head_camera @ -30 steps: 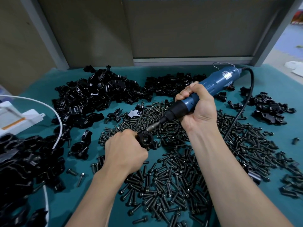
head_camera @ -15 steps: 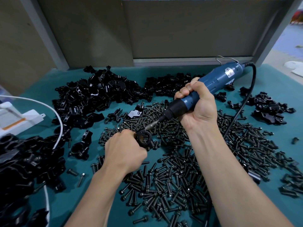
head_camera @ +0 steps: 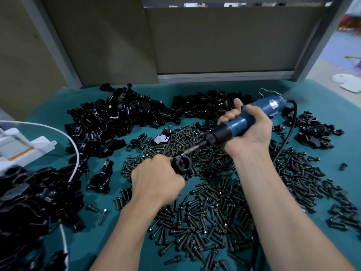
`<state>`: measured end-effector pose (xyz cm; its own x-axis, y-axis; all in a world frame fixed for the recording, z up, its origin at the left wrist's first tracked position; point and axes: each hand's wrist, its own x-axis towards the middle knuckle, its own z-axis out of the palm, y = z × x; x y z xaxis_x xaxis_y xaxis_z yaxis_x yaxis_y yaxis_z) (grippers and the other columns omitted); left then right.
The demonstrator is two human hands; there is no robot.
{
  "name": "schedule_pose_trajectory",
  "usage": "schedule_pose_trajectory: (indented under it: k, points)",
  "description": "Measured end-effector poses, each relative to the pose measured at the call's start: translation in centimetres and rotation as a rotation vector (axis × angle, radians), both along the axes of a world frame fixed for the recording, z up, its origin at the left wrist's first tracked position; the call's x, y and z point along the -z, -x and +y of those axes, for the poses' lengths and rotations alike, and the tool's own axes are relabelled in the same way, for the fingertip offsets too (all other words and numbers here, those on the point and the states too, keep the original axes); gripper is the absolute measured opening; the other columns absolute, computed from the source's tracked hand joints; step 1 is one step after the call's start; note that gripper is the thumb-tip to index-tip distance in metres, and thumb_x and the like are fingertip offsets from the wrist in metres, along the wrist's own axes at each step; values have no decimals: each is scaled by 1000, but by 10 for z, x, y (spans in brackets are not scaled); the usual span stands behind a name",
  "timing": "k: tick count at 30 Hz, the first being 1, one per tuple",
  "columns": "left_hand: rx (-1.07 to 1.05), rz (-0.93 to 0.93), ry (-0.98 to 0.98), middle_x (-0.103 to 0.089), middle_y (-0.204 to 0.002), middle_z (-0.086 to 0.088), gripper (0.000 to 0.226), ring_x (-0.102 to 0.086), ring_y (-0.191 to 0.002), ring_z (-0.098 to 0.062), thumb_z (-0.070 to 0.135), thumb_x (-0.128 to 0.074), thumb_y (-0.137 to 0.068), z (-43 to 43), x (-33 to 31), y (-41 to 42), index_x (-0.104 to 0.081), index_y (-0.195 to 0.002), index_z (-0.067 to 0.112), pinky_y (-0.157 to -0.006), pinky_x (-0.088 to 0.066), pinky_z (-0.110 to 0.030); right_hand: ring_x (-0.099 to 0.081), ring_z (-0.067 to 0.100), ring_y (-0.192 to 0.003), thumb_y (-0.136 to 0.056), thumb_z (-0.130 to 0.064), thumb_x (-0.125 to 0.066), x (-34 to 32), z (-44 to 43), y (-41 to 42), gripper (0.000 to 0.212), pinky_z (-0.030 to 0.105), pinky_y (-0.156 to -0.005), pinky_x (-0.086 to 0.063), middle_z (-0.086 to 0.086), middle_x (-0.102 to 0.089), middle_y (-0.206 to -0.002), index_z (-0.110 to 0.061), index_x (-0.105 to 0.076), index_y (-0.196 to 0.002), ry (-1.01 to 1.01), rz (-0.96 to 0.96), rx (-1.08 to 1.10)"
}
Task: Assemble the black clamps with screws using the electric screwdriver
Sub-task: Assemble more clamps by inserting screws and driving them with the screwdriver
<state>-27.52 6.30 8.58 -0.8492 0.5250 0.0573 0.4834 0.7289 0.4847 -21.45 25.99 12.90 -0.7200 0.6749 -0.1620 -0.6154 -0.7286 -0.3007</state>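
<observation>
My left hand is closed around a black ring-shaped clamp, held just above the heap of black screws. My right hand grips the blue electric screwdriver, which slants down to the left. Its metal bit meets the top edge of the clamp. The screw under the bit is too small to make out. The screwdriver's black cord runs from its rear end down past my right forearm.
Piles of loose black clamp parts lie at the back left, back centre, far right and near left. An assembled clamp rests left of my hand. A white device with a white cable sits at the left edge.
The screwdriver's rear end has swung lower and flatter, and my right hand has shifted its grip. The bit stays against the clamp, which my left hand keeps in place.
</observation>
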Motion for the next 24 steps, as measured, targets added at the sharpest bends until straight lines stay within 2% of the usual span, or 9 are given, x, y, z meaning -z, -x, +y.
schedule_pose_trajectory:
  k: [2,5,7,9,10,14,18,21,24]
  points:
    - [-53,-172,-32,-52,-50,8,21,-51,-50,-18,17,-72,-70,-5,-6,6,-51,-65,18,-53,-35,-28,-48,15,-56,-87,-13,-59,-2,7,-10,22,26,-58,-46,1,-50,-70,-3,-64,-106,25,24,-28]
    - [-203,-539,-451,-32,-49,9,25,-33,-52,-17,2,-65,-58,-16,-18,13,-45,-69,12,-57,-27,-28,-51,16,-56,-91,-10,-58,-11,12,-19,16,27,-59,-50,4,-52,-73,-5,-55,-106,109,0,-8]
    - [-263,-637,-632,-26,-49,10,27,-31,-49,-12,-5,-61,-65,-20,-30,9,-54,-90,-13,-61,-27,-30,-59,21,-64,-88,-6,-61,-16,5,-22,22,34,-64,-58,10,-57,-84,-8,-50,-107,126,-129,13]
    - [-209,-667,-657,-29,-51,10,12,-32,-53,-14,-4,-64,-72,-21,-39,3,-56,-73,5,-65,-29,-32,-69,31,-88,-79,2,-64,-19,-8,-23,38,47,-71,-64,21,-60,-107,-10,-49,-112,43,-339,-39]
    - [-177,-689,-659,-33,-57,7,30,-33,-59,-16,-1,-66,-74,-21,-44,-2,-44,-66,19,-67,-29,-34,-69,36,-97,-74,6,-63,-18,-16,-24,48,50,-73,-65,26,-57,-115,-13,-49,-115,-20,-452,-96]
    - [-75,-660,-666,-46,-80,2,24,-45,-76,-19,26,-67,-78,-25,-51,-13,-44,-75,25,-77,-42,-40,-66,36,-93,-83,14,-56,-14,-41,-20,38,50,-76,-63,22,-54,-106,-9,-48,-112,-286,-819,-208]
    - [23,-654,-616,-43,-74,9,41,-42,-72,-16,63,-49,-66,-31,-53,-15,-42,-76,25,-80,-41,-44,-67,34,-98,-90,5,-66,-3,-48,-18,43,52,-85,-61,21,-62,-114,-3,-49,-129,-546,-1043,-296]
    - [51,-575,-574,-54,-73,15,51,-50,-73,-9,82,-37,-78,-37,-47,-18,-52,-78,33,-74,-39,-37,-69,29,-94,-89,-26,-79,1,-54,-24,47,43,-82,-62,9,-64,-111,-17,-48,-124,-1001,-1345,-286]
    - [92,-374,-491,-62,-86,18,36,-57,-83,-2,71,-42,-98,-46,-39,-23,-57,-87,40,-67,-38,-26,-59,28,-83,-92,-45,-72,-3,-71,-24,45,34,-73,-51,5,-61,-97,-19,-55,-124,-1605,-1713,-152]
